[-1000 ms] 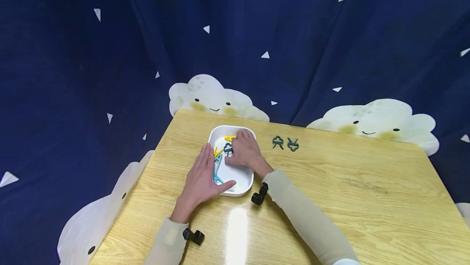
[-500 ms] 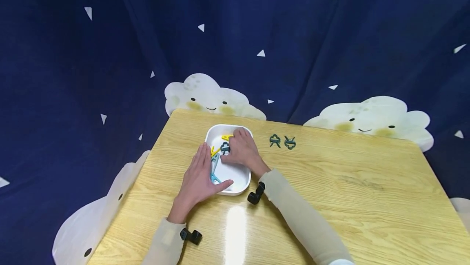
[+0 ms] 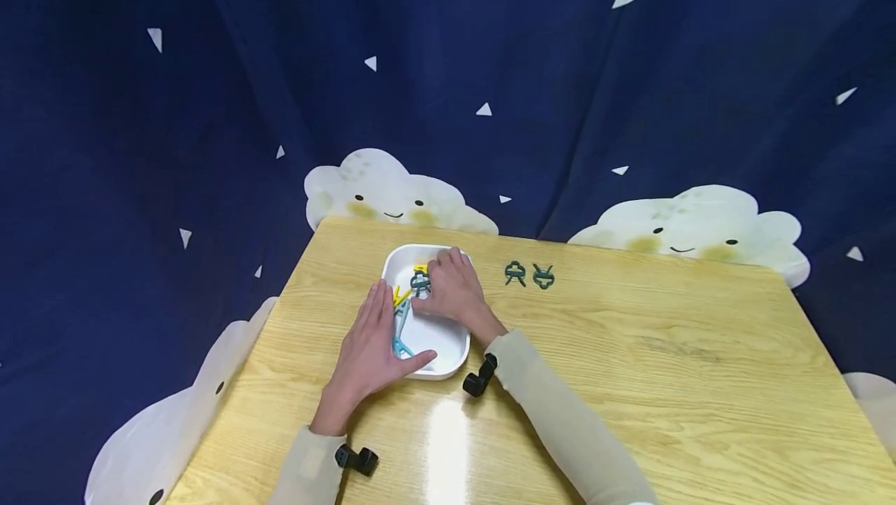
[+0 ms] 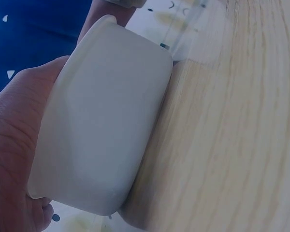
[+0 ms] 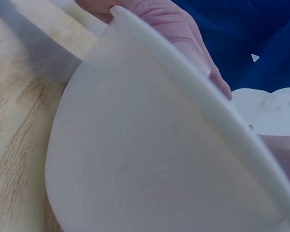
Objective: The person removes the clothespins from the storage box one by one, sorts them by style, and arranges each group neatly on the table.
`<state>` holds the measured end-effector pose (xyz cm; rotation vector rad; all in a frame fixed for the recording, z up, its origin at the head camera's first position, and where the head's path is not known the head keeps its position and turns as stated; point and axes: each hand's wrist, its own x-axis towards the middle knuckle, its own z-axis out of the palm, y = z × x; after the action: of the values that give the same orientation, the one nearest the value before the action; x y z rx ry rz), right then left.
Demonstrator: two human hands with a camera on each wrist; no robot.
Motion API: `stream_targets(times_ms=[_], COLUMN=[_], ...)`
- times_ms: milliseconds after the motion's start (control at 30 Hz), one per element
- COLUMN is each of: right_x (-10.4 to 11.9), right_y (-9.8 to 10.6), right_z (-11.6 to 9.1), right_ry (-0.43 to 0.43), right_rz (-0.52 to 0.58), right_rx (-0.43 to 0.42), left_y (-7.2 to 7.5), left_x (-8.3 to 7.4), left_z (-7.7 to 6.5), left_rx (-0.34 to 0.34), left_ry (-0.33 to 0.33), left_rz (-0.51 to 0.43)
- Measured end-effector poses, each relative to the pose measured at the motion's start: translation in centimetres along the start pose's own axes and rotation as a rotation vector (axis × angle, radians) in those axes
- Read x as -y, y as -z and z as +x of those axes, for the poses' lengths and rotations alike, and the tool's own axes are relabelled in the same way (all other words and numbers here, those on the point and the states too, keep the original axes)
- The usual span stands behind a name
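A white plastic box [image 3: 458, 361] stands on the wooden table in the head view. Straight fingers of my left hand [image 3: 365, 345] rest along its left rim, with the thumb spread over the near edge. My right hand [image 3: 453, 287] reaches into the far right part of the box; its fingertips are hidden, so I cannot tell whether it holds anything. Beside its fingers lie a dark green clip [image 3: 420, 282] and a yellow clip [image 3: 420, 268]. Another yellow clip [image 3: 401, 296] and light blue clips [image 3: 402, 347] lie along the left wall, partly behind my left hand.
Two dark green clips [image 3: 515, 273] lie side by side on the table, right of the box. The wooden table [image 3: 651, 380] stretches to the right. A dark blue curtain [image 3: 420, 38] with white clouds hangs behind it. Both wrist views mostly show the box's outer wall [image 4: 106, 116].
The head view has shifted, so everything sits further left in it. My right hand has edged slightly left inside the box and covers more of the far yellow clip. My left hand stays on the rim.
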<state>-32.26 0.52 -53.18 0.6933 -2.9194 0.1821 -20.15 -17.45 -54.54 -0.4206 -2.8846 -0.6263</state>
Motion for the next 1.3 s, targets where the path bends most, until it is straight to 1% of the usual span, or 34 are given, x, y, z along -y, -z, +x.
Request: stream_targets(times_ms=[133,333,500,667,767,900,1100,1300], right_x=[0.1,0.1,-0.1,-0.8,-1.2,-1.5,-2.3,-3.4], right_y=[0.1,0.1,0.2,0.5,1.0,1.7,2.7,3.6], right_z=[-0.1,-0.3,-0.2,-0.2,-0.3,-0.3,-0.7,-1.7], right_ry=[-0.021,-0.029,-0.061,-0.083,-0.084,-0.095,-0.138,-0.170], right_rz=[-0.006,0.022,0.108,0.206,0.244,0.261,0.309,0.306], right_rx=[-0.023,-0.036,-0.064,-0.090,-0.103,-0.109,-0.090,-0.104], left_y=[-0.1,0.0,0.0,0.0,-0.1,0.0,0.2,0.2], left_x=[0.1,0.2,0.3,0.1,0.1,0.1,0.0,-0.1], left_z=[0.0,0.0,0.0,0.1,0.2,0.3,0.3,0.1], left_rx=[-0.010,0.004,0.000,-0.004,-0.002,-0.004,0.003,0.018], left_ry=[-0.003,0.005,0.001,-0.011,-0.008,-0.001,0.011,0.027], left_rz=[0.001,-0.004,0.010,-0.001,-0.001,-0.003,-0.005,-0.004])
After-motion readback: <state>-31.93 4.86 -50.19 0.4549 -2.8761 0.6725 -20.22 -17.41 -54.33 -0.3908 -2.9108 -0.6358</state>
